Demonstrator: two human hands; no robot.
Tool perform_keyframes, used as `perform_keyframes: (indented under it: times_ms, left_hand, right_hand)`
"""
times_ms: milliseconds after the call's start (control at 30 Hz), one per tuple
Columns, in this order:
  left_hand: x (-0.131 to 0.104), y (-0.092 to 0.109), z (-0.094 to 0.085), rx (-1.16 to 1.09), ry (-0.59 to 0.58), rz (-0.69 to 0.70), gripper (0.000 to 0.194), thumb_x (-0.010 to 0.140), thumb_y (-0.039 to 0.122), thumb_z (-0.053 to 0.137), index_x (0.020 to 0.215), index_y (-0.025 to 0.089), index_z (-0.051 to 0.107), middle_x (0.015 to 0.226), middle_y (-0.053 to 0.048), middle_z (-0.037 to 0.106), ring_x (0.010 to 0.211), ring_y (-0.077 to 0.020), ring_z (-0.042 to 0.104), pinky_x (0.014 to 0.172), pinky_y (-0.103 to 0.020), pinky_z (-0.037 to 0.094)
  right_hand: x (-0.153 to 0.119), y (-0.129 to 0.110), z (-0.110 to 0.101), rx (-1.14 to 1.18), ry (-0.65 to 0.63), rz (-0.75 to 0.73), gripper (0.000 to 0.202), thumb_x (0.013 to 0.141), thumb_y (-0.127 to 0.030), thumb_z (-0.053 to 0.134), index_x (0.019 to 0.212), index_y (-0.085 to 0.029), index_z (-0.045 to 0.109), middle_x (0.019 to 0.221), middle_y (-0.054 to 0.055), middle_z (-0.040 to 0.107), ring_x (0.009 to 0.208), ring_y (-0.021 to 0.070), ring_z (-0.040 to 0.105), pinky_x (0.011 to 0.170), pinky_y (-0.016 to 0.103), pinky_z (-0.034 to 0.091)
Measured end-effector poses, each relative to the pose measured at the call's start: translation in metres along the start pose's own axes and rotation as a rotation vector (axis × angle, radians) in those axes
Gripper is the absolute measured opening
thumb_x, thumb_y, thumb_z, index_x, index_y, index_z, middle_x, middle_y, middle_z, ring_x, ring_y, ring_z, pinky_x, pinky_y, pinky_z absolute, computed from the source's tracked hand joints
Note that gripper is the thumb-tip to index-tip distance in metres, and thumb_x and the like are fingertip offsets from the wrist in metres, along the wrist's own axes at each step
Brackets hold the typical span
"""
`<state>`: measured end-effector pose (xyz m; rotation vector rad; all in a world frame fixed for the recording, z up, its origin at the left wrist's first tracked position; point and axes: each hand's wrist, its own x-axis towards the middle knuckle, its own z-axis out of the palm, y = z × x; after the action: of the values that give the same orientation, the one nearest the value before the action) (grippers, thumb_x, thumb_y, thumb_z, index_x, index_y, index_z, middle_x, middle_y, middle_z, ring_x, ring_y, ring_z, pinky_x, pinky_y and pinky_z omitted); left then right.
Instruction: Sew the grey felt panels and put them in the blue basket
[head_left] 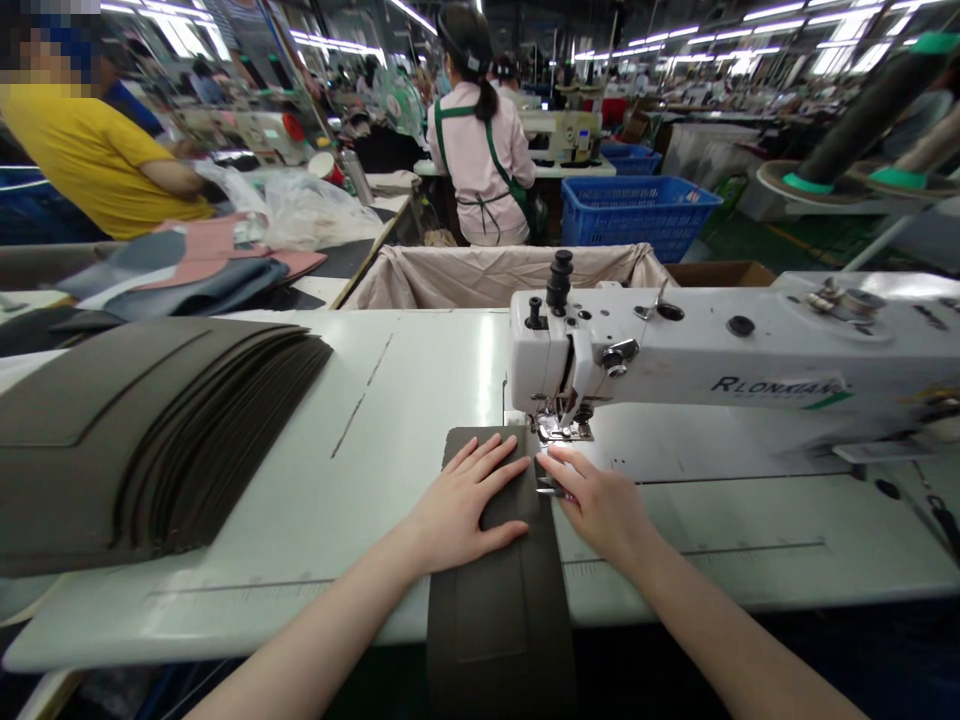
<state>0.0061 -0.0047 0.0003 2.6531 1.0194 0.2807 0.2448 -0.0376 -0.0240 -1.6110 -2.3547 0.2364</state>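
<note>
A dark olive-grey fabric panel (491,610) lies lengthwise under the sewing machine's presser foot (564,428) and hangs over the table's front edge. My left hand (469,505) rests flat on it, fingers spread. My right hand (600,500) is closed at the panel's right edge, just in front of the foot. Pointed metal blades of what look like thread snips (550,488) stick out from under its fingers, with the handle hidden in the palm. The index fingertip touches the panel's edge near the needle area.
A thick stack of similar dark panels (172,430) stands at the left on the pale table (390,400). The white sewing machine (675,340) fills the right. Behind the table are a cloth-lined bin (480,275), a blue basket (637,210) and co-workers.
</note>
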Motion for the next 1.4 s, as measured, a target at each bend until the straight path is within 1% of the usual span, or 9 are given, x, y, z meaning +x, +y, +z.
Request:
perform_keyframes:
  times_ms: [433, 667, 733, 833, 933, 1000, 1100, 1233, 1400]
  left_hand:
    - [0.001, -0.003, -0.001, 0.009, -0.03, 0.0, 0.076, 0.086, 0.058, 0.061, 0.148, 0.029, 0.029, 0.157, -0.003, 0.018, 0.144, -0.0278, 0.016, 0.12, -0.05, 0.014]
    - [0.005, -0.006, 0.0, -0.01, 0.008, 0.014, 0.069, 0.088, 0.053, 0.061, 0.146, 0.027, 0.033, 0.155, -0.004, 0.025, 0.143, -0.0288, 0.02, 0.119, -0.05, 0.016]
    - [0.004, -0.006, -0.001, -0.034, 0.054, 0.002, 0.062, 0.089, 0.05, 0.06, 0.141, 0.025, 0.039, 0.152, -0.006, 0.032, 0.141, -0.0287, 0.026, 0.118, -0.049, 0.021]
    - [0.001, -0.004, -0.004, -0.096, 0.142, 0.011, 0.028, 0.093, 0.039, 0.056, 0.115, 0.022, 0.058, 0.134, -0.007, 0.052, 0.126, -0.0258, 0.045, 0.107, -0.044, 0.037]
    - [-0.001, -0.001, -0.009, -0.15, 0.088, 0.146, 0.014, 0.095, 0.031, 0.053, 0.097, 0.023, 0.063, 0.108, -0.004, 0.062, 0.101, -0.0209, 0.056, 0.091, -0.037, 0.045]
    - [-0.001, 0.001, -0.01, -0.143, 0.02, 0.2, 0.019, 0.092, 0.035, 0.057, 0.107, 0.025, 0.063, 0.109, -0.004, 0.061, 0.1, -0.0218, 0.055, 0.09, -0.038, 0.044]
    - [0.001, 0.0, -0.01, -0.097, -0.006, 0.162, 0.036, 0.089, 0.041, 0.061, 0.124, 0.03, 0.056, 0.122, -0.004, 0.055, 0.112, -0.025, 0.05, 0.095, -0.041, 0.04]
    - [0.003, -0.004, -0.007, -0.058, 0.019, 0.1, 0.04, 0.093, 0.041, 0.056, 0.13, 0.03, 0.052, 0.132, -0.004, 0.05, 0.121, -0.026, 0.044, 0.102, -0.043, 0.035]
    - [0.001, -0.004, -0.007, -0.045, 0.005, 0.109, 0.038, 0.094, 0.043, 0.053, 0.131, 0.031, 0.052, 0.135, -0.003, 0.049, 0.123, -0.0268, 0.042, 0.101, -0.044, 0.034]
  right_hand:
    - [0.0, 0.0, 0.001, 0.001, 0.005, 0.007, 0.054, 0.088, -0.015, 0.049, 0.14, -0.031, 0.046, 0.143, 0.002, 0.048, 0.109, 0.0226, 0.061, 0.08, 0.033, 0.055]
    - [0.0, 0.0, 0.0, 0.002, -0.002, 0.004, 0.054, 0.087, -0.014, 0.049, 0.139, -0.03, 0.048, 0.143, 0.002, 0.047, 0.108, 0.0227, 0.061, 0.082, 0.033, 0.054]
    - [0.0, 0.0, 0.0, 0.001, -0.005, 0.003, 0.054, 0.087, -0.013, 0.048, 0.138, -0.03, 0.049, 0.144, 0.001, 0.047, 0.108, 0.0223, 0.061, 0.082, 0.032, 0.054]
    - [0.0, 0.0, -0.001, 0.002, -0.012, 0.006, 0.053, 0.087, -0.013, 0.049, 0.137, -0.03, 0.049, 0.144, 0.001, 0.047, 0.108, 0.0217, 0.061, 0.083, 0.031, 0.053]
    - [0.0, -0.001, -0.002, 0.005, -0.012, 0.017, 0.054, 0.088, -0.014, 0.05, 0.139, -0.03, 0.047, 0.144, 0.0, 0.047, 0.11, 0.0212, 0.06, 0.085, 0.031, 0.052]
    - [-0.001, -0.002, -0.002, 0.01, -0.011, 0.023, 0.054, 0.088, -0.014, 0.049, 0.139, -0.031, 0.047, 0.144, -0.001, 0.047, 0.111, 0.0208, 0.06, 0.087, 0.031, 0.052]
    - [0.0, -0.002, -0.003, 0.013, -0.01, 0.021, 0.053, 0.088, -0.013, 0.049, 0.139, -0.031, 0.047, 0.144, -0.001, 0.047, 0.111, 0.02, 0.06, 0.088, 0.031, 0.051]
    - [0.0, -0.002, -0.003, 0.01, -0.007, 0.016, 0.054, 0.088, -0.013, 0.049, 0.138, -0.031, 0.048, 0.143, -0.001, 0.047, 0.11, 0.0196, 0.06, 0.087, 0.031, 0.052]
    - [0.0, -0.001, -0.002, 0.01, 0.0, 0.014, 0.053, 0.088, -0.013, 0.049, 0.138, -0.031, 0.048, 0.143, -0.001, 0.047, 0.109, 0.0194, 0.06, 0.086, 0.031, 0.052]
